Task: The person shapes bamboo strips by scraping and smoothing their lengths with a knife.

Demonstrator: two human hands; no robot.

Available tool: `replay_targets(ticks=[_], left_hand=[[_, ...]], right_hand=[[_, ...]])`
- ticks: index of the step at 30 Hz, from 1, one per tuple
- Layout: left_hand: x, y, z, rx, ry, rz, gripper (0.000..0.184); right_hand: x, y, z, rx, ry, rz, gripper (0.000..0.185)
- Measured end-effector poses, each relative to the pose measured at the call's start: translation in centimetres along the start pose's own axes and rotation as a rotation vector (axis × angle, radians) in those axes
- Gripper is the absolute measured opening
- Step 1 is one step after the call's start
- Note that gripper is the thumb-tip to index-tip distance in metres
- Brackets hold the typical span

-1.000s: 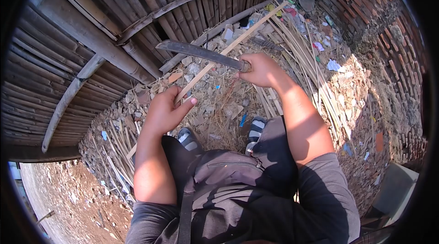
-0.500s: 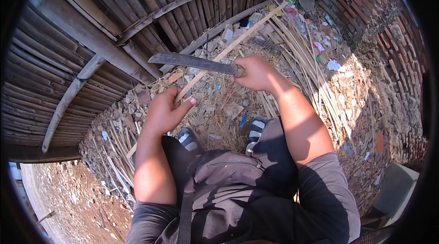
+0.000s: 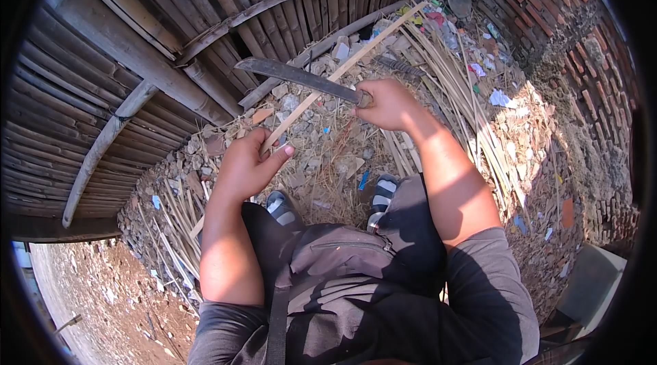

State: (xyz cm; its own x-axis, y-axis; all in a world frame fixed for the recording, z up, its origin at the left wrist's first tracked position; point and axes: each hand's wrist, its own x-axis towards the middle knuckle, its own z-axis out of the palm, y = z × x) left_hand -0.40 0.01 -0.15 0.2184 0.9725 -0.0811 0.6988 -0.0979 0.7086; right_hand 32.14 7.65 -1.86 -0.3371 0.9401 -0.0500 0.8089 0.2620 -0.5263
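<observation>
My right hand (image 3: 387, 103) is wrapped round the short handle of a machete (image 3: 301, 79). Its dark blade points left and lies across a long, pale bamboo strip (image 3: 373, 42). Near its lower part, my left hand (image 3: 250, 165) grips this strip, the thumb stretched along one side. From there the strip slants up and right to the rubble by the far corner, and its lower end comes out past my left forearm. Whether the blade's edge presses into the strip, I cannot tell.
More split bamboo strips (image 3: 452, 91) lie in a pile on the right, with others (image 3: 179, 228) at lower left. A bamboo wall (image 3: 137, 43) rises at left and a brick wall (image 3: 595, 84) at right. Rubble and litter cover the ground around my sandalled feet (image 3: 280, 207).
My right hand has moved slightly right with the machete, shifting the blade farther up the strip and tilting it more. My left hand and the strip stay nearly where they were.
</observation>
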Motion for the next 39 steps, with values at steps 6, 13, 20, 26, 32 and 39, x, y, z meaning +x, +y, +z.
replay_targets(ticks=[6, 13, 20, 26, 32, 39], left_hand=[[0.0, 0.0, 0.0, 0.015, -0.022, -0.017, 0.034], [0.1, -0.2, 0.1, 0.051, -0.024, 0.006, 0.034], [0.1, -0.4, 0.0, 0.012, -0.018, 0.001, 0.034], [0.0, -0.2, 0.0, 0.019, -0.015, -0.002, 0.034], [0.0, -0.2, 0.0, 0.007, -0.025, -0.017, 0.036], [0.1, -0.2, 0.0, 0.06, -0.026, -0.007, 0.038]], right_hand=[[-0.4, -1.0, -0.4, 0.01, -0.033, -0.034, 0.034], [-0.3, -0.8, -0.2, 0.014, -0.028, -0.026, 0.033], [-0.2, -0.7, -0.1, 0.017, -0.016, -0.009, 0.033], [-0.1, -0.4, 0.3, 0.003, 0.016, 0.002, 0.034], [-0.2, -0.9, 0.0, 0.034, -0.034, -0.034, 0.031], [-0.3, -1.3, -0.5, 0.0, -0.079, 0.0, 0.031]])
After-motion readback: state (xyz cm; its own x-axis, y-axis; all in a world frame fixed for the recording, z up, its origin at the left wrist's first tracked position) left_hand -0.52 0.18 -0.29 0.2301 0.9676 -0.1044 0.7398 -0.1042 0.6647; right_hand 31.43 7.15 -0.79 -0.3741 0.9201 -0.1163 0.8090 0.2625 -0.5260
